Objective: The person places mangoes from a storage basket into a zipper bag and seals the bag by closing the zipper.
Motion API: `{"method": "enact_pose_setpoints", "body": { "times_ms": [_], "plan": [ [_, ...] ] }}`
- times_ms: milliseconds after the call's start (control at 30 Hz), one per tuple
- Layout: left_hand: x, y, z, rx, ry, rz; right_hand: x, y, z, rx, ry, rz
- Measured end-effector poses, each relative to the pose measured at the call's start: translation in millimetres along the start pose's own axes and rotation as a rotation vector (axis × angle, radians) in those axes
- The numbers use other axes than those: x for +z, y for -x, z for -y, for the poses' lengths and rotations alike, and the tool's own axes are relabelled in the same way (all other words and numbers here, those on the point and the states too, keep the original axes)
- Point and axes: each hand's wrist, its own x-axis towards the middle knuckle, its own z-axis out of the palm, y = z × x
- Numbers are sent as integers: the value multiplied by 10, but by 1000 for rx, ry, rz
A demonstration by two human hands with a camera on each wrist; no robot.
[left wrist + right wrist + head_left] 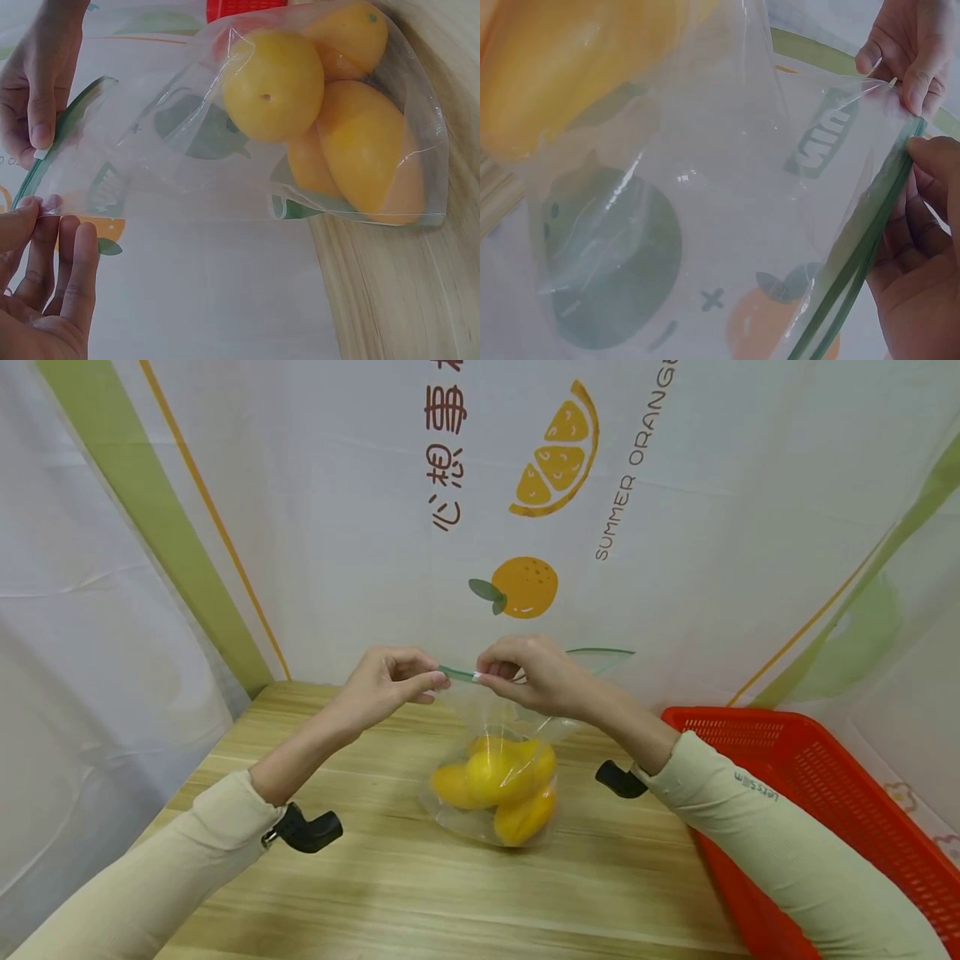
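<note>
A clear zip bag (195, 150) holds several yellow-orange fruits (495, 777) that look like mangoes. Its base rests on the table, and its top is held up by both hands. My left hand (386, 685) pinches one end of the green zip edge (455, 672) between thumb and forefinger, the other fingers spread loosely. Close beside it, my right hand (536, 672) pinches the small white slider (476, 677) on that zip. Beyond the right hand, the two green strips stand apart, as the right wrist view (847, 289) shows along the zip.
To the right stands a red plastic basket (750, 713) with perforated walls, partly behind the right sleeve. The wooden table (360, 877) ends at a white printed curtain (360, 527) behind the bag. Black camera mounts (311, 831) stick out from both wrists.
</note>
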Motion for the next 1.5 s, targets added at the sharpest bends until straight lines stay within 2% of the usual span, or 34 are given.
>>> {"method": "enact_pose_setpoints", "body": {
  "times_ms": [467,933,1100,1500],
  "plan": [
    [-6,4,-24,19,-5,-22,-88,-11,30,-19,7,-6],
    [-57,-19,-225,96,-5,-92,-285,-79,116,-104,9,-66],
    [-55,-19,-295,129,12,-106,-331,-79,162,-105,20,-82],
    [-18,-1,-366,153,33,-137,-381,-51,222,-83,30,-122]
  ]
}}
